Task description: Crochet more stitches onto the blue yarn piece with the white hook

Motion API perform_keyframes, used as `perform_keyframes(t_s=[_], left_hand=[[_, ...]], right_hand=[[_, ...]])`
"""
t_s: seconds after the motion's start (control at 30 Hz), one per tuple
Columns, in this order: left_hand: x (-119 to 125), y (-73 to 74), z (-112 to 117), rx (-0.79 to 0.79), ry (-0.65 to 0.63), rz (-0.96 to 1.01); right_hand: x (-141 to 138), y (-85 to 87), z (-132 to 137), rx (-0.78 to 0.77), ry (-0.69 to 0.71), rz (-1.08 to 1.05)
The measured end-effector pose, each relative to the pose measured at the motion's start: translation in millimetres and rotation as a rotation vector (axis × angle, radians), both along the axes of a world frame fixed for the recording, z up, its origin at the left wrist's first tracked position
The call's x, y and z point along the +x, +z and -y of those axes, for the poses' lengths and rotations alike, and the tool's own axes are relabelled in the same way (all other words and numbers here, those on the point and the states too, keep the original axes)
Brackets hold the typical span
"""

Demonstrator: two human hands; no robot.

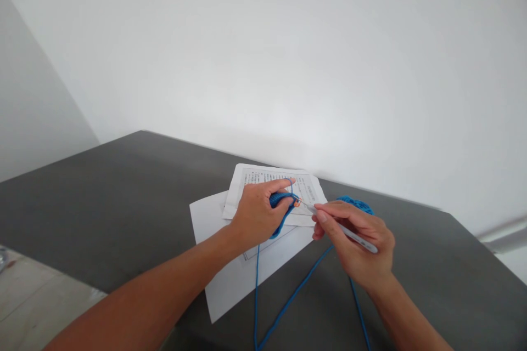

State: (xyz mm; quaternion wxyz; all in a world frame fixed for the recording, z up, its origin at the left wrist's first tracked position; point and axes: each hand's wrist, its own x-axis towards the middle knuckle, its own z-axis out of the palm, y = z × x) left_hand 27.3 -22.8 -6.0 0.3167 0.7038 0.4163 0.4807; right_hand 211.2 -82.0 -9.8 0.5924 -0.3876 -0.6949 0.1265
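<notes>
My left hand [257, 213] is closed around a small piece of blue crochet work [281, 201], pinching it between thumb and fingers, with yarn running over the raised forefinger. My right hand [358, 244] grips a pale crochet hook [349, 233] like a pen. The hook's tip reaches left into the blue work near a small orange marker [297, 203]. Blue yarn [288, 301] trails down from the work towards me and loops back up past my right wrist. A ball of blue yarn [357, 204] lies just behind my right hand, mostly hidden.
Both hands hover over several white paper sheets [230, 279], the top one printed with text [307, 186], on a dark grey table [123, 197]. A white wall stands behind the table. The table's left edge drops to a pale floor [37, 296].
</notes>
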Motion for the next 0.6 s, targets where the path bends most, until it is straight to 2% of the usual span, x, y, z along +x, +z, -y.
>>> perform_keyframes(t_s=[0.13,0.23,0.43,0.6], left_hand=[[-1.1,1.1,0.3,0.023,-0.006,0.017],[-1.6,2.8,0.3,0.02,-0.007,0.028],[-1.3,4.7,-0.6,-0.063,-0.001,0.077],[-2.1,5.6,-1.6,-0.099,-0.047,0.114]], right_hand=[[0.7,-0.4,0.7,0.043,-0.019,0.063],[-0.9,-1.7,1.1,0.053,-0.031,0.027],[-4.4,-2.9,0.9,0.048,-0.036,-0.02],[-4.5,-3.5,1.0,0.055,-0.031,-0.041]])
